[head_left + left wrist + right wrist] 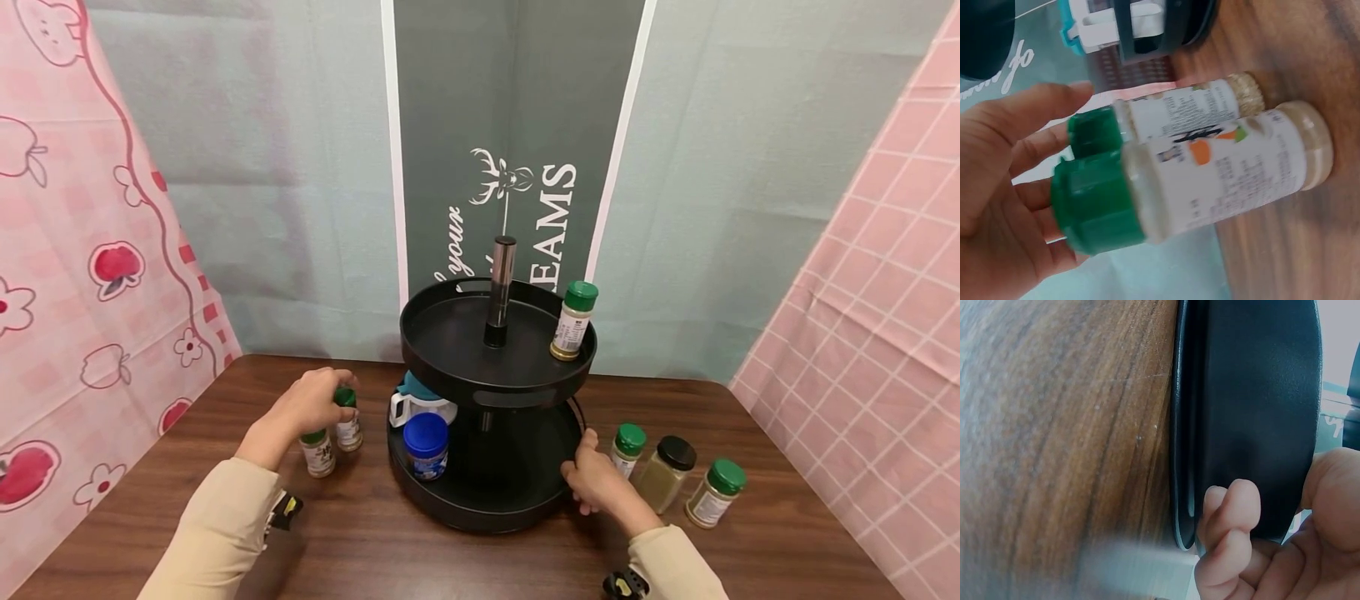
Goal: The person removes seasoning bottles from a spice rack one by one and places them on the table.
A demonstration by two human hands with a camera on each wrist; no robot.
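My left hand (pixel 313 404) is at the green cap of a spice jar (pixel 349 433), fingers loosely bent around it; in the left wrist view a gap shows between thumb and cap. A second green-capped jar (pixel 1222 178) stands beside it, under the wrist. My right hand (pixel 597 475) grips the rim of the lower tray (pixel 1254 406) of a black two-tier turntable, thumb over the edge, fingers curled outside. On that tray stand a blue-lidded jar (pixel 426 448) and a white-handled container with a teal top (pixel 431 402). A green-capped jar (pixel 573 321) stands on the upper tray (pixel 457 333).
Right of the turntable stand a green-capped jar (pixel 628 446), a black-capped jar (pixel 664 475) and another green-capped jar (pixel 716 493). A metal post (pixel 503 283) rises from the upper tray. Fabric hangs behind the wooden table (pixel 450 567) and at both sides.
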